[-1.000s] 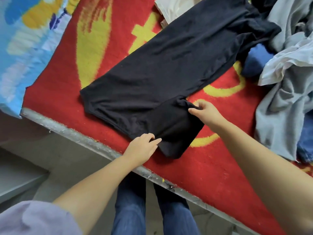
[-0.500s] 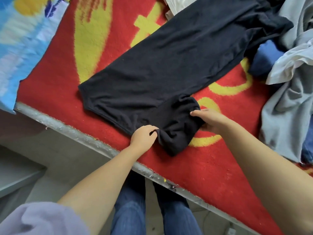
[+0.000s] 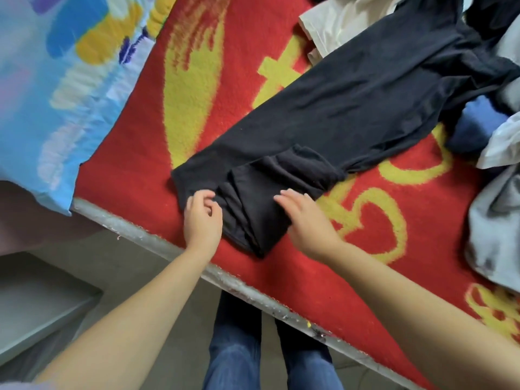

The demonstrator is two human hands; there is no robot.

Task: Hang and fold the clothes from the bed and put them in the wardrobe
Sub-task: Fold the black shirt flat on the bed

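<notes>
Running out of view beyond the top right corner, the long black knit garment [image 3: 351,108] hides its far end under a heap of grey and white clothes [image 3: 501,192], so its whole shape cannot be made out; a cream cloth [image 3: 337,26] and a blue cloth [image 3: 478,122] are likewise only partly visible beside it. Its long axis lies diagonally, from the near end just ahead of both hands up and away to the right, and that near end is doubled into a thick folded bundle on the red and yellow pile blanket [image 3: 135,170]. The left hand [image 3: 201,218] sits at the bundle's left edge with fingers curled, thumb and fingertips pinching the black fabric. The right hand [image 3: 302,220] lies on the bundle's right side, fingers straight and relaxed, pressing flat on the cloth and gripping nothing. Just behind the wrists runs the grey metal bed edge [image 3: 157,243], close to the fold's near corner. Bare blanket lies left of the left hand as far as a blue patterned sheet [image 3: 56,94], and more lies right of the right hand, short of the heap.
</notes>
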